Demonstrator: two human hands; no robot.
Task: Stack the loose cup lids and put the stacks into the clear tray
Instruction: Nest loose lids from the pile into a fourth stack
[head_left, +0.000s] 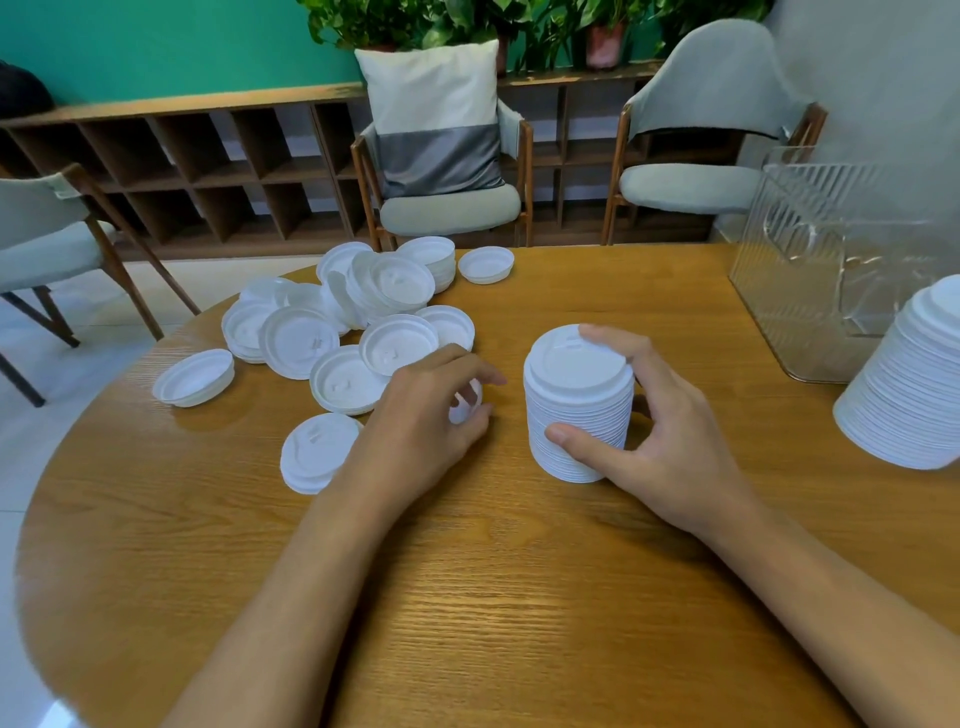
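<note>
A tall stack of white cup lids (579, 402) stands on the round wooden table (467, 597) near its middle. My right hand (660, 436) grips this stack, thumb low on its front and fingers curled over the top rim. My left hand (431, 410) lies just left of it, fingers curled round a single white lid (466, 405) that is mostly hidden. Several loose lids (343, 332) lie scattered and overlapping to the far left. The clear ribbed tray (831, 270) stands at the right, holding nothing that I can see.
A second, wider stack of lids (914, 384) stands at the right edge in front of the tray. One lone lid (318, 452) lies near my left wrist. Chairs and a low wooden shelf stand beyond the table.
</note>
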